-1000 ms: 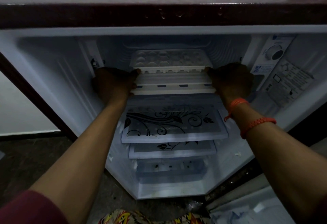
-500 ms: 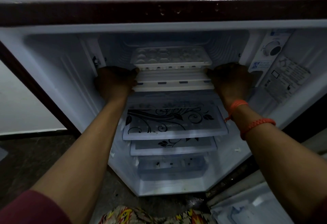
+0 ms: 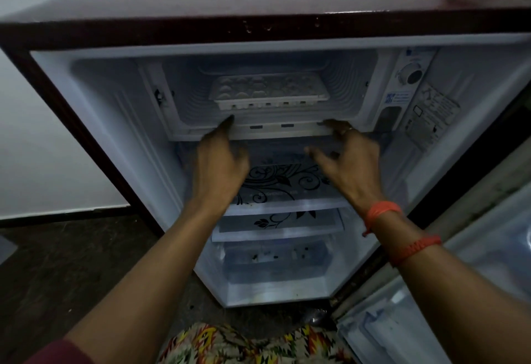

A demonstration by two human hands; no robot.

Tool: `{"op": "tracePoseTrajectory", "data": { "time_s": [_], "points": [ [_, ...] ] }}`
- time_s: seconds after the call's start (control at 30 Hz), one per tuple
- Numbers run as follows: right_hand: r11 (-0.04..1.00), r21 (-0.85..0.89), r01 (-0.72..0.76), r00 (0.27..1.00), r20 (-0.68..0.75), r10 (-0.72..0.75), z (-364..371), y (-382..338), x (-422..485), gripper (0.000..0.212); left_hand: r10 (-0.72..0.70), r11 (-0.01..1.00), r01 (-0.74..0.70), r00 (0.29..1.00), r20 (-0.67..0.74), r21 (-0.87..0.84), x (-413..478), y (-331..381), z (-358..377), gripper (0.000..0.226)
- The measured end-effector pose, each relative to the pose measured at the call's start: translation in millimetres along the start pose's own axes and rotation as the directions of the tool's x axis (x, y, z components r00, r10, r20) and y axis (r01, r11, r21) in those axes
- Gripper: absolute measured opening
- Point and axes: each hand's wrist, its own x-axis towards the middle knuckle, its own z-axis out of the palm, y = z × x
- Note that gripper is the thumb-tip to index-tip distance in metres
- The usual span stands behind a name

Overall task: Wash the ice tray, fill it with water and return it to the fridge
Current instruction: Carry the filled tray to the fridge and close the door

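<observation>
The ice tray (image 3: pixel 268 90) lies flat in the freezer compartment (image 3: pixel 184 96) at the top of the open fridge (image 3: pixel 86 99), its long axis running left to right across the compartment and its cups facing up. Its near long edge sits just back from the compartment's front lip, roughly centred between the side walls, with bare floor on either side and open room above up to the compartment's ceiling.

The left hand (image 3: pixel 219 162) hangs below and in front of the tray's left end, fingers loosely spread and grasping nothing; one fingertip reaches the white drip tray (image 3: pixel 283 131) under the freezer floor, near its left end. The ice tray is above and behind those fingers, apart from them.

The right hand (image 3: pixel 349 162) is opposite, below the tray's right end, fingers released and splayed, the upper ones touching the drip tray's right end; it is blurred. Two orange wrist bands (image 3: pixel 383 211) circle that forearm.

Under both hands a glass shelf (image 3: pixel 281 185) with a black floral print juts forward, and the thermostat dial (image 3: pixel 412 75) sits on the right wall
</observation>
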Motion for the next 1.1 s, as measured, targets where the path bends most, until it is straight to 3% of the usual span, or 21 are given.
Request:
{"op": "tracePoseTrajectory", "data": {
  "time_s": [0.1, 0.27, 0.6, 0.9, 1.1],
  "points": [
    [0.995, -0.096, 0.029, 1.0, 0.013, -0.028, -5, 6, -39, 0.057, 0.112, 0.993, -0.114, 0.992, 0.049, 0.025, -40, 4, 12, 0.053],
    [0.995, -0.096, 0.004, 1.0, 0.028, -0.001, -18, 27, -120, 0.049, 0.096, 0.995, -0.102, 0.976, 0.198, 0.022, -112, 14, 31, 0.054],
    [0.946, -0.244, -0.212, 0.977, -0.026, 0.212, -105, 70, -287, 0.042, 0.168, 0.985, -0.172, 0.905, 0.39, -0.024, -208, 69, 46, 0.052],
    [0.834, -0.32, -0.449, 0.893, -0.167, 0.417, -205, 90, -395, 0.038, 0.275, 0.959, -0.268, 0.798, 0.536, -0.092, -279, 142, 52, 0.05],
    [0.765, -0.292, -0.574, 0.813, -0.318, 0.488, -261, 87, -440, 0.033, 0.439, 0.896, -0.389, 0.703, 0.56, -0.214, -321, 207, 52, 0.044]
  ]
}}
